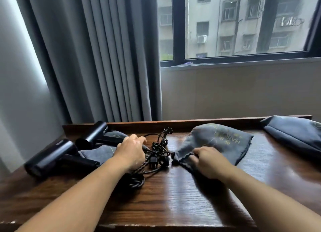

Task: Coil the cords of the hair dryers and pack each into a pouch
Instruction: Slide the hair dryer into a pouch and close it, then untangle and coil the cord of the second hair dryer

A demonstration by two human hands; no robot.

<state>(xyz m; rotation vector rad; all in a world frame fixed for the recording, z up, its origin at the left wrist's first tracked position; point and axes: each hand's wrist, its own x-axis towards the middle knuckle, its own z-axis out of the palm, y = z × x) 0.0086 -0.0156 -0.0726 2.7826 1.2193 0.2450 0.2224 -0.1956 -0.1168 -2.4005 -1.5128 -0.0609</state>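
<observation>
Head view, the only one. Left hand (pixel 132 151) sits on top of the cords (pixel 159 153), just beside the far dryer's handle, with fingers curled down. The palm hides whether it actually grips anything, so can't tell. Right hand (pixel 210 162) pinches the gathered mouth of the pouch (pixel 217 141), fingers closed on the fabric.

Where things are:
- Far dryer (pixel 93 134) and near dryer (pixel 52 160) lie on their sides at the left end of the table (pixel 173 205), both partly on a flat pouch (pixel 97 153).
- The cords are one loose tangle between the hands, with plugs in the middle and one loop sticking up at the back.
- Second pouch (pixel 295 132) is far right against the back rim, bulging, probably filled.

Handling, my read:
- Dryers are rigid with smooth barrels, likely a bit slippery. Take them by the handle. They have some weight, but one hand should do.
- Cords are limp and rubbery, partly twisted on themselves, and will snag. Find a plug end, free it, then coil. Don't yank at the handle joint.
- Pouches are soft cloth with no stiffness, so one hand has to hold the mouth open.

Looks: dryers are matte black. The pouch is dark grey with yellow lettering, "HAIR" readable upside down from here. It is puffed up, contents not visible. The visible cords aren't coiled yet.
</observation>
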